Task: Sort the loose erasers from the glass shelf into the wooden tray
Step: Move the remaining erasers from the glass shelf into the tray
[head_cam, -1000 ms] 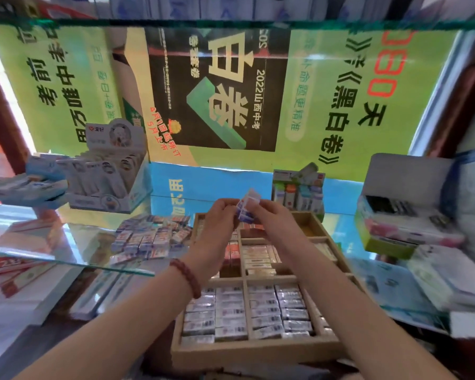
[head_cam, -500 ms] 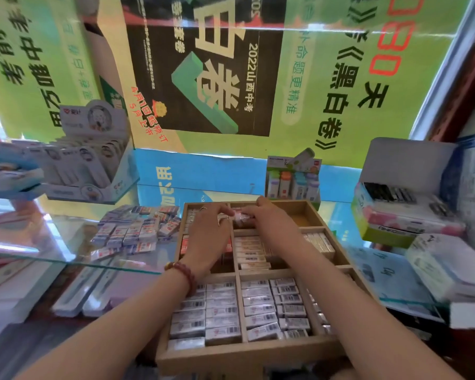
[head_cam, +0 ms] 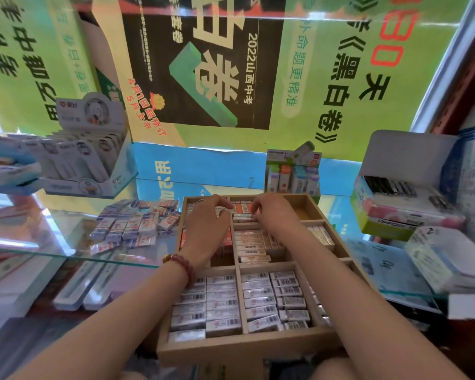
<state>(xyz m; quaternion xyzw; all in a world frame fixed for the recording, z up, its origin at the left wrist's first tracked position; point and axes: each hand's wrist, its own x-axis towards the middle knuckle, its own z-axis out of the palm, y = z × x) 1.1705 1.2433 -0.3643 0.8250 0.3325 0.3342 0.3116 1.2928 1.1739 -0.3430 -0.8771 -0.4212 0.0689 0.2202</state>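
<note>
Wooden tray: my left hand and right hand over far compartments, fingers curled on erasers; cannot tell grip.

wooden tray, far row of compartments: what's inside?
Wooden tray far row: right compartment shows bare wood. Middle holds orange-wrapped erasers, partly covered by the left hand and right hand. Left compartment is mostly covered by the left hand; contents unclear.

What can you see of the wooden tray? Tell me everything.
The wooden tray is a pale-wood box split by dividers into compartments. Near ones are packed with white wrapped erasers, middle ones with orange-marked packs; the far right one looks empty. It lies flat. The left hand and right hand reach into its far compartments.
</note>
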